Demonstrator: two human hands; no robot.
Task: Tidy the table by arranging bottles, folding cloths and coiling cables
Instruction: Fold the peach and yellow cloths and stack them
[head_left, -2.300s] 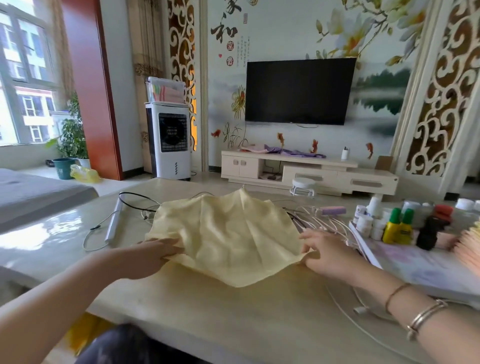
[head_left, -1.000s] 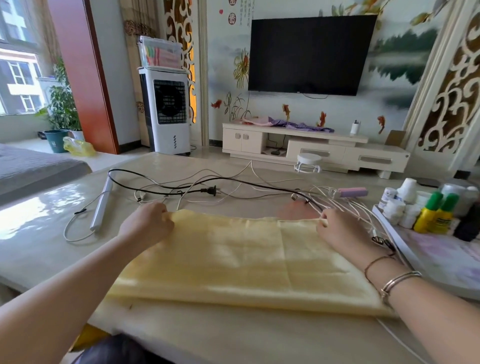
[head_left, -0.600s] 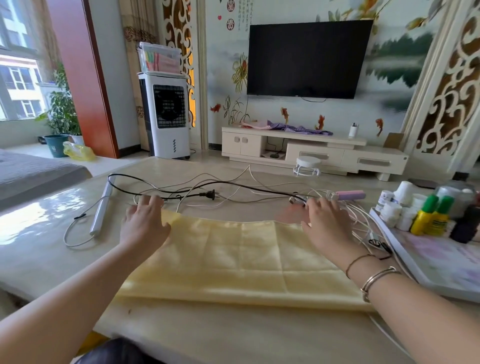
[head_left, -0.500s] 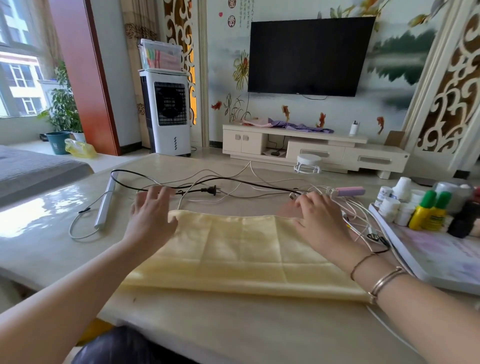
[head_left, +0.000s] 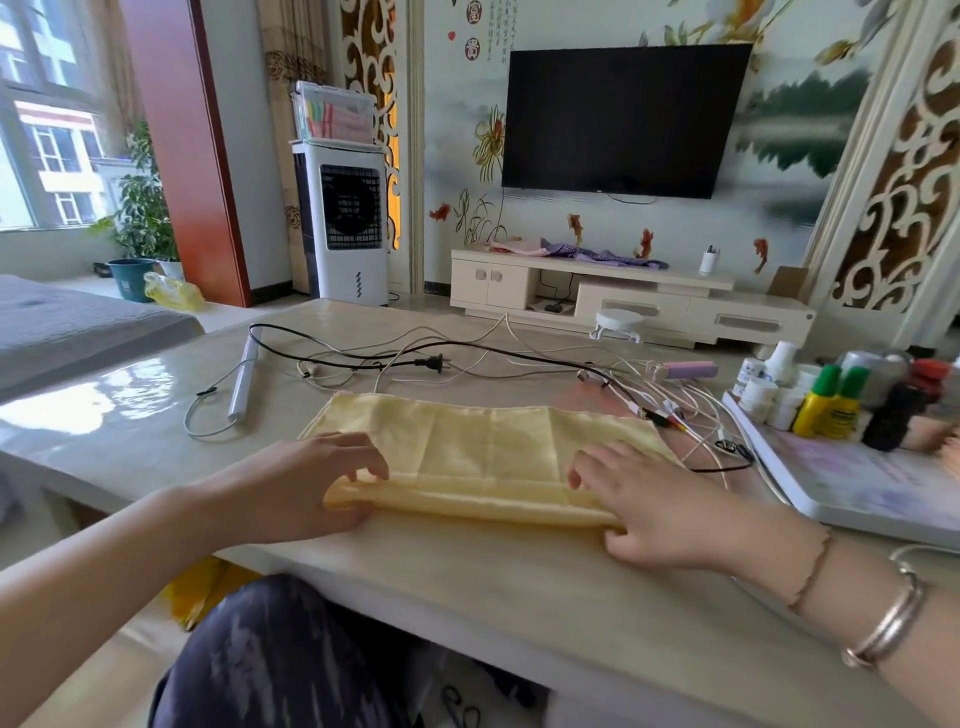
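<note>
1. Cloth (head_left: 483, 457), pale yellow and folded into a long band, lies flat on the desk (head_left: 467, 582) in front of the seated person, its long axis running left to right, parallel to the near desk edge.
2. Left hand (head_left: 306, 488) grips the band's near left corner, fingers (head_left: 358, 457) curled over the top and thumb tucked under the fold.
3. Right hand (head_left: 654, 504) holds the near right corner the same way, fingers bent on the cloth, thumb under the edge.
4. Cables (head_left: 519, 358), black and white, sprawl in a loose tangle beyond the cloth, a black plug (head_left: 434, 362) among them.
5. Bottles (head_left: 831, 400) stand clustered on a white tray (head_left: 852, 493) at the right, near the cloth's far right corner but apart from it.
</note>
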